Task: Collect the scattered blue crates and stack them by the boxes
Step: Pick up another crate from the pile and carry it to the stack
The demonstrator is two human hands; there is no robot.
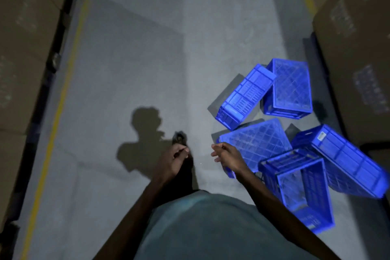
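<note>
Several blue plastic crates lie scattered on the grey floor at the right. One crate (245, 97) lies on its side beside an upside-down crate (290, 88). Nearer me are a flipped crate (256, 143), a tipped open crate (295, 186) and another on its side (346, 160). My right hand (226, 156) hovers just left of the flipped crate, fingers loosely curled, holding nothing. My left hand (174, 160) hangs over the bare floor with loosely curled fingers, also holding nothing.
Stacked cardboard boxes (27, 53) line the left side behind a yellow floor line (63, 95). More cardboard boxes (358, 44) stand at the right, just behind the crates. My shadow (145, 137) falls on the open floor in the middle.
</note>
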